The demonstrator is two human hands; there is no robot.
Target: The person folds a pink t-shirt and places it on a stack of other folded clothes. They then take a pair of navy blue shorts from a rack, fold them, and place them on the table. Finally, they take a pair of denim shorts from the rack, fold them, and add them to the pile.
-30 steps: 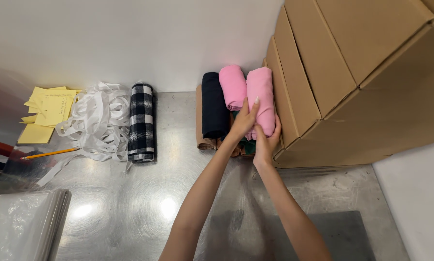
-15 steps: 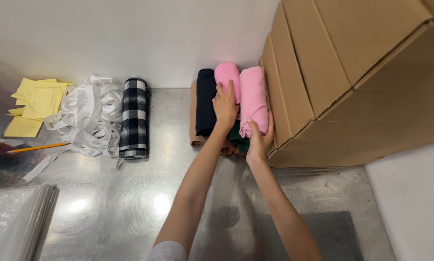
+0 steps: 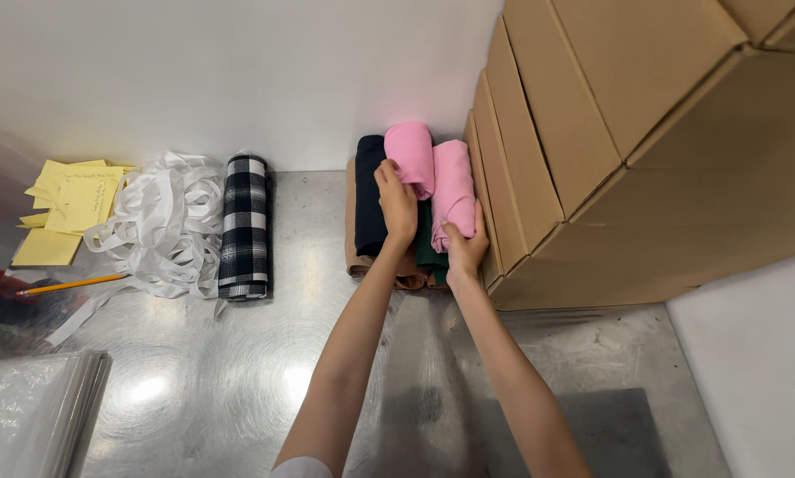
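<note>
While a brushed steel table [image 3: 238, 372] fills the lower part of the view and meets a plain white wall [image 3: 238, 80] at the back, a stack of brown cardboard boxes [image 3: 627, 150] crowds the right side, leaning over the corner where both hands work. Against the wall stand several rolled cloths in a tight row. The left hand [image 3: 397, 205] has its grip pinched on the near end of the taller pink roll [image 3: 410, 155], fingers curled over the cloth. The right hand [image 3: 464, 248] cups the near end of the second pink roll [image 3: 453, 190], its fingers pressed around the fabric; that roll lies just past the palm, squeezed between the first pink roll and the boxes. Just left of the left grip lies a dark navy roll [image 3: 370, 195], and between the two grips a green roll [image 3: 427, 243] shows low down, with a tan roll [image 3: 355, 239] under the row. Well to the left of both grips lie a black-and-white checked roll [image 3: 243, 226], a heap of white ribbon [image 3: 163, 221], yellow paper slips [image 3: 70, 208] and a pencil [image 3: 72, 283]
</note>
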